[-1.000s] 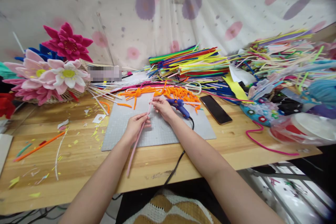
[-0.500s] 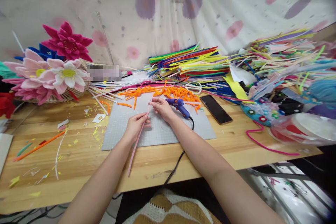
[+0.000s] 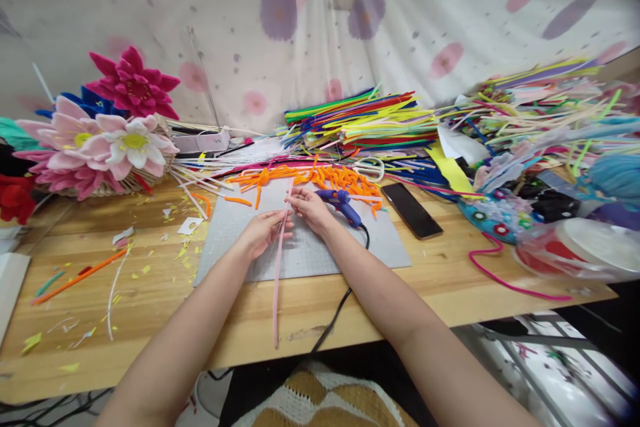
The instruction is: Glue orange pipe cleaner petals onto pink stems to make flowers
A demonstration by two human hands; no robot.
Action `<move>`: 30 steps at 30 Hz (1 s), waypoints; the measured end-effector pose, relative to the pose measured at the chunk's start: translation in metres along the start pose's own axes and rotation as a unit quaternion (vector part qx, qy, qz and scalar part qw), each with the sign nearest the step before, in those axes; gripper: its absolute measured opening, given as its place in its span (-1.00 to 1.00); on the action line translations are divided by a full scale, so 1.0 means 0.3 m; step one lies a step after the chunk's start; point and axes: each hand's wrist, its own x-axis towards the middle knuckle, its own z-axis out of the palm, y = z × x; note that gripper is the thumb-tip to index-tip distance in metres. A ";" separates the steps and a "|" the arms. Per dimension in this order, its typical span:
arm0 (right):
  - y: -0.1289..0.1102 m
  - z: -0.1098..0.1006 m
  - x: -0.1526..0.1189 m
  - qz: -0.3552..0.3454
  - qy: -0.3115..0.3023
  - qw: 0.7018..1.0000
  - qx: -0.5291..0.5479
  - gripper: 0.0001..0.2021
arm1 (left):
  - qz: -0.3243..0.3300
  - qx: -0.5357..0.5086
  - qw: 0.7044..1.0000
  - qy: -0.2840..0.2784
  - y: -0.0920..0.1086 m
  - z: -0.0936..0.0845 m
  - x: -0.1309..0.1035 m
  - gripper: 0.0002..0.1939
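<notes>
A long pink pipe cleaner [image 3: 277,287] runs down from between my hands, over the grey cutting mat [image 3: 225,253] and past its front edge. Near its upper end, my right hand [image 3: 307,207] pinches it between thumb and fingertips. Just below on the left, my left hand [image 3: 267,232] has its thumb and forefinger closed on the same strand, with the other fingers loosely spread. A purple glue gun [image 3: 340,205] lies beside my right hand, its black cord trailing toward me. Orange bent pipe cleaners [image 3: 345,180] are heaped along the back of the mat.
A phone [image 3: 413,210] lies right of the mat. Bundles of coloured pipe cleaners [image 3: 370,120] are stacked behind. Fuzzy flowers [image 3: 120,140] stand at the left, a plastic tub [image 3: 575,247] at the right. Yellow scraps and an orange stem [image 3: 83,275] lie on the left tabletop.
The pink pipe cleaner's lower end has swung to the right, so it hangs more nearly straight toward me. My left hand has turned slightly; my right hand stays nearly in place.
</notes>
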 end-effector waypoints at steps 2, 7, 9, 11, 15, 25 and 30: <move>-0.008 0.000 -0.006 0.004 -0.010 1.000 0.012 -0.63 | -0.014 -0.009 1.000 -0.005 0.008 0.001 0.003 -0.88; -0.021 0.002 -0.022 0.014 -0.045 0.999 0.002 -0.62 | -0.021 0.006 1.000 0.008 0.019 -0.007 -0.005 -0.87; -0.018 0.004 -0.022 0.009 -0.039 0.999 -0.010 -0.65 | 0.011 0.040 0.999 0.023 0.026 -0.012 -0.014 -0.87; -0.010 0.005 -0.018 -0.005 -0.017 1.000 -0.022 -0.68 | 0.050 0.088 0.994 0.047 0.036 -0.016 -0.025 -0.84; 0.004 0.001 -0.005 -0.036 0.021 0.998 -0.040 -0.71 | 0.099 0.200 0.971 0.090 0.060 -0.022 -0.045 -0.77; 0.006 -0.002 -0.010 -0.047 0.017 0.996 -0.079 -0.75 | 0.141 0.400 0.898 0.116 0.063 -0.092 -0.018 -0.74; 0.011 -0.003 -0.006 -0.045 0.032 0.994 -0.090 -0.76 | 0.131 0.426 0.887 0.118 0.066 -0.097 -0.014 -0.75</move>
